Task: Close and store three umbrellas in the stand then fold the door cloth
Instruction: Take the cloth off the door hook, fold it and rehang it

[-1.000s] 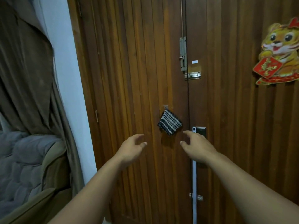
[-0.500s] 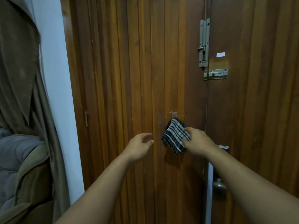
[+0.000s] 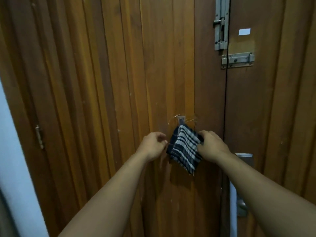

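Hands first: both forearms reach up from the lower corners toward the middle of the wooden door, wrists level with each other, backs of the hands facing the camera. The right hand is at the right edge of the door cloth, and the left hand is just beside the cloth's left edge.

That cloth, dark with pale checked stripes, hangs as a tilted square from a small clear hook stuck to the door, one corner up at the hook and the opposite corner pointing down. Scratches mark the wood around the hook. To the right runs the dark seam where the two door leaves meet; a metal lever handle plate sits just right of the right wrist, partly hidden by the forearm. Higher up are a vertical slide bolt, a horizontal latch and a small white sticker. A hinge shows on the far left, next to a strip of pale wall.

The right hand's fingers are curled round the cloth's right corner, bunching the fabric there. The left hand's fingers are curled inward with the thumb toward the cloth; whether it touches or pinches the left edge cannot be told.
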